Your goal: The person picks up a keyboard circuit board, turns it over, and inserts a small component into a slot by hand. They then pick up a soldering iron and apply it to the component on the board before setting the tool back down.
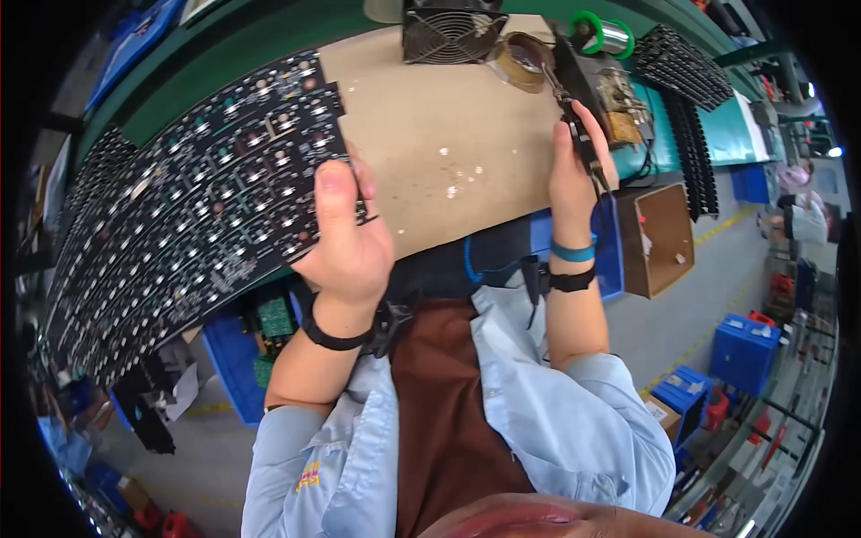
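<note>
A long black circuit board panel (206, 188), covered with rows of small parts, reaches from the left across to the bench's middle. My left hand (345, 229) is closed on its right edge, thumb on top and fingers partly hidden behind. In my right hand (574, 184) is a soldering iron (581, 139) with a dark handle, its cord hanging below. The iron's metal end points up and away, beside a round tin (523, 61) with brown residue. Under both hands lies a tan board sheet (430, 117), with small pale spots on it.
A black fan (453, 34) stands at the back. Solder wire on a green spool (610, 38) sits near a soldering stand (623, 103). More dark panels (682, 67) lie at the right. A blue bin (238, 359) and a brown box (659, 240) are below the bench edge.
</note>
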`<state>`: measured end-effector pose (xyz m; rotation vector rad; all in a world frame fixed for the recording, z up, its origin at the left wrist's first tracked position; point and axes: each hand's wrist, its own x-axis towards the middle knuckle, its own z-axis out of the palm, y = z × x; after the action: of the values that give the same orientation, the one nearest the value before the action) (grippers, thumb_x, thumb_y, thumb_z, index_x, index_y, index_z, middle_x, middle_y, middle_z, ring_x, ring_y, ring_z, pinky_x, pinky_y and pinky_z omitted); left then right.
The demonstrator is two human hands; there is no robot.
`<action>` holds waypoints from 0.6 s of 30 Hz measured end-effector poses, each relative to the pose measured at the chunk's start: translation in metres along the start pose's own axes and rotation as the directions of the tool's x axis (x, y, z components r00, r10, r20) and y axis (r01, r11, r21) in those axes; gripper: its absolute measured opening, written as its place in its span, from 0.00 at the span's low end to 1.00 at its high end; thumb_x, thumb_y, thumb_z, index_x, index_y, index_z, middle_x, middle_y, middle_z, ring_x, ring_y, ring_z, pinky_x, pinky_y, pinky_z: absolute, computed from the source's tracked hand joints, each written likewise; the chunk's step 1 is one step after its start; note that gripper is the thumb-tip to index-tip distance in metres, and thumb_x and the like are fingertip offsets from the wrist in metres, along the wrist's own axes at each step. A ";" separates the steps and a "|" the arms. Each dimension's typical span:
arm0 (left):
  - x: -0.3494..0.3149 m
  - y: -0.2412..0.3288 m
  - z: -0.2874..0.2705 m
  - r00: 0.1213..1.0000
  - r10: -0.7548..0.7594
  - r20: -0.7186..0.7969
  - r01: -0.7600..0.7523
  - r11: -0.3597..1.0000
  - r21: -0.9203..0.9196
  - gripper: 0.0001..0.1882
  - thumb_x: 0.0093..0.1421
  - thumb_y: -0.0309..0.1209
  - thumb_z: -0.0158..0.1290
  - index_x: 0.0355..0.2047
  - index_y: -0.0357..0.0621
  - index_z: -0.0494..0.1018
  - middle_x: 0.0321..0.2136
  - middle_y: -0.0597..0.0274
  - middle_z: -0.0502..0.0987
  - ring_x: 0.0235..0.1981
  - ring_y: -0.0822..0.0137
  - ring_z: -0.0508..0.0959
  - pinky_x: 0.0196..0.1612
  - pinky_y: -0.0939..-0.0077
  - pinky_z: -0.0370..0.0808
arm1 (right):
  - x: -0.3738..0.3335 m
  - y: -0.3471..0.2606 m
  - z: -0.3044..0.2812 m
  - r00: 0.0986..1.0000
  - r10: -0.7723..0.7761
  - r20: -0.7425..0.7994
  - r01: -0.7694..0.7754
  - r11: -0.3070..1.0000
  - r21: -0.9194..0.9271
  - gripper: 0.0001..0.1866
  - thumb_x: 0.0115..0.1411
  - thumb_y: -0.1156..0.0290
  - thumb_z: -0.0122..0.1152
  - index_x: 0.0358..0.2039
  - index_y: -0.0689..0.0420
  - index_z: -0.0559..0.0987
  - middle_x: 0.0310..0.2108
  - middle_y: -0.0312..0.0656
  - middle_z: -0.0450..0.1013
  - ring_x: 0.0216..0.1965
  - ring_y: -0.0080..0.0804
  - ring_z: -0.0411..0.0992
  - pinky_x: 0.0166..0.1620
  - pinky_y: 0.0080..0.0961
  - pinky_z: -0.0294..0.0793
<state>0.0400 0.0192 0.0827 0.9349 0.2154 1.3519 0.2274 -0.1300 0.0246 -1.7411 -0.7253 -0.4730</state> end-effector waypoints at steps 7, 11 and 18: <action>0.003 0.017 -0.002 0.987 -0.022 0.161 0.019 1.000 0.022 0.24 0.66 0.32 0.46 0.60 0.33 0.63 0.57 0.48 0.69 0.32 0.77 0.65 0.30 0.85 0.63 | -0.012 -0.008 -0.004 0.976 0.217 0.000 -0.204 0.916 0.346 0.19 0.64 0.74 0.59 0.54 0.68 0.72 0.39 0.49 0.78 0.40 0.32 0.77 0.40 0.23 0.75; 0.002 0.021 0.000 0.975 -0.074 0.211 0.078 0.997 -0.009 0.24 0.67 0.33 0.44 0.61 0.34 0.63 0.59 0.47 0.68 0.33 0.77 0.64 0.30 0.86 0.63 | -0.020 -0.025 -0.016 0.994 0.101 -0.038 -0.076 0.903 0.423 0.21 0.64 0.71 0.61 0.54 0.68 0.71 0.40 0.52 0.77 0.38 0.36 0.77 0.39 0.25 0.75; -0.003 0.013 0.019 0.971 -0.095 0.222 0.105 0.994 -0.034 0.25 0.68 0.34 0.45 0.61 0.35 0.62 0.59 0.48 0.68 0.32 0.78 0.64 0.30 0.87 0.63 | -0.019 -0.030 -0.032 0.990 -0.117 -0.076 0.138 0.769 0.625 0.28 0.58 0.62 0.69 0.52 0.67 0.72 0.39 0.54 0.77 0.34 0.39 0.78 0.36 0.27 0.79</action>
<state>0.0412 0.0071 0.1023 1.0136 0.0610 1.1464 0.1942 -0.1598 0.0427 -1.0497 -0.8633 -0.2959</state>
